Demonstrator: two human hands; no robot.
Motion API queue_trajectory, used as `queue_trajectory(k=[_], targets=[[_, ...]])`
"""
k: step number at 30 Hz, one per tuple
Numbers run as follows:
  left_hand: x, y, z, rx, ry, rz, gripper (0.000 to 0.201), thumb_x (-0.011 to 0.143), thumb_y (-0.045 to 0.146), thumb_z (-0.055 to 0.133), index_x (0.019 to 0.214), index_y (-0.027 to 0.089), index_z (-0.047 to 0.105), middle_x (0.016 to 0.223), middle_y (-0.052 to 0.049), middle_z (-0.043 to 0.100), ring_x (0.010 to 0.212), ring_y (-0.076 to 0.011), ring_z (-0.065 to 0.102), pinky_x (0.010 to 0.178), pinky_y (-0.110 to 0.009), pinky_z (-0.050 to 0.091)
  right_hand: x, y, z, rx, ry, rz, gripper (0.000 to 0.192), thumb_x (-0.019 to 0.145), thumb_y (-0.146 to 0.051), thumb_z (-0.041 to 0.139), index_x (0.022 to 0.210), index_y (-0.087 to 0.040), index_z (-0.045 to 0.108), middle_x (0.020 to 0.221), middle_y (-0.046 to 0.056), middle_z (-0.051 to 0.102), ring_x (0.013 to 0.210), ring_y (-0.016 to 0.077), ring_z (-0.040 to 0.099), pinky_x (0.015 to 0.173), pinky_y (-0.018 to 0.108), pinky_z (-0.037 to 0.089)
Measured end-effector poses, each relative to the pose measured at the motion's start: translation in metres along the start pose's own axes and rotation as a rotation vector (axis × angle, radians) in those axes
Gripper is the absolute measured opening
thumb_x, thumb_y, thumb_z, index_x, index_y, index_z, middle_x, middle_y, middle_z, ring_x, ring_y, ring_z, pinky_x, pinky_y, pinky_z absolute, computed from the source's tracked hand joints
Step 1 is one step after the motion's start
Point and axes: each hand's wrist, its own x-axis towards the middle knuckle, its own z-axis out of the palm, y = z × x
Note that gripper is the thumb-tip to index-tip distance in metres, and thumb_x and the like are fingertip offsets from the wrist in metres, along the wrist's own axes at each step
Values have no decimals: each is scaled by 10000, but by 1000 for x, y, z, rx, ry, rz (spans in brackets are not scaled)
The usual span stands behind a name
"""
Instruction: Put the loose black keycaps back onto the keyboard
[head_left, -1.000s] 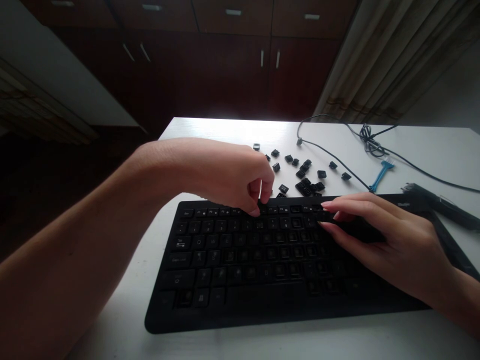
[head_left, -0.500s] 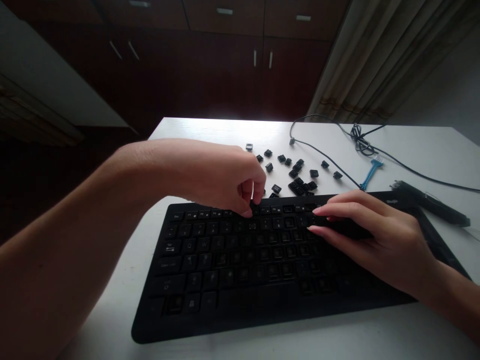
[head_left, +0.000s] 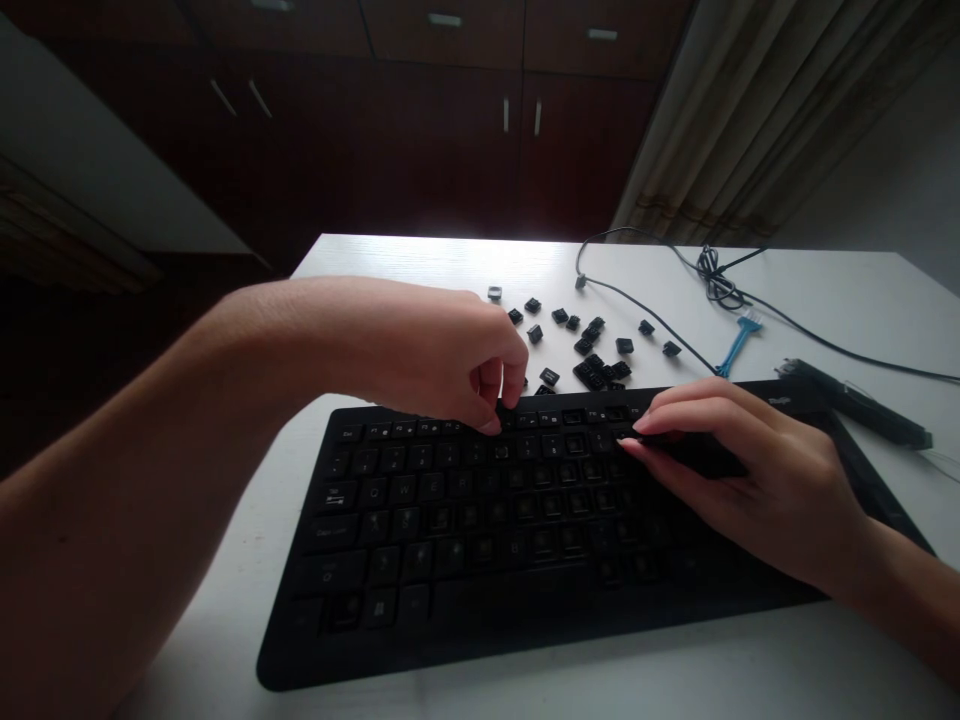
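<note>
A black keyboard (head_left: 465, 600) lies on the white table, with several keycaps off and bare sockets showing mostly in its middle. My left hand (head_left: 480, 365) is bent over the top rows, thumb and fingers closed together at the function keys; whatever they hold is hidden. Over the right part of the number row, my right hand (head_left: 750, 470) pinches a small dark keycap (head_left: 625, 436) between thumb and forefinger, at the keyboard's surface. Loose black keycaps (head_left: 592, 372) are scattered on the table just behind the keyboard.
A blue brush-like tool (head_left: 739, 343) lies behind the keyboard at the right. Near it are a coiled black cable (head_left: 716, 280) and a dark elongated object (head_left: 855, 405) by the keyboard's back right edge. The white table (head_left: 420, 262) ends before dark cabinets (head_left: 375, 150).
My right thumb and forefinger have closed together at the number row, where they were apart before. My left hand holds the same pose. The view has shifted slightly.
</note>
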Motion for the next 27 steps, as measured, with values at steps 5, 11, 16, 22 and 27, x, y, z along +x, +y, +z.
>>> queue_trajectory(k=[5, 11, 16, 22, 27], targets=[[-1, 3, -1, 11, -15, -25, 140, 846, 354, 733, 984, 352, 756, 833, 95, 741, 592, -81, 593, 537, -206, 313, 0, 0, -2, -33, -12, -28, 249, 845, -69, 771, 1071, -165, 725, 994, 49, 703, 854, 103, 681, 761, 181, 593], [-1, 4, -1, 5, -21, -43, 163, 839, 341, 739, 1001, 348, 758, 841, 95, 738, 598, -75, 597, 532, -200, 304, -3, -3, -2, 11, 2, 45, 278, 819, -130, 813, 1075, -174, 714, 976, 39, 730, 829, 110, 688, 645, 146, 609], [0, 4, -1, 5, -19, -41, 183, 836, 344, 739, 1018, 336, 757, 836, 91, 734, 593, -68, 582, 529, -192, 286, -4, -4, -3, 23, -2, 70, 269, 802, -199, 841, 1035, -183, 707, 929, 31, 739, 782, 116, 685, 606, 164, 603], [-1, 3, -1, -20, -18, -29, 173, 834, 334, 718, 1002, 323, 755, 841, 72, 732, 598, -82, 578, 540, -217, 283, -2, -3, -3, -9, 15, 81, 267, 777, -269, 864, 970, -199, 693, 842, 15, 732, 667, 122, 658, 581, 229, 572], [-1, 3, -2, -42, -34, -28, 154, 838, 335, 711, 985, 319, 751, 855, 66, 727, 601, -88, 583, 541, -234, 280, -3, -2, -3, -27, 18, 92, 284, 765, -307, 871, 943, -203, 676, 805, 11, 721, 639, 127, 644, 573, 251, 552]])
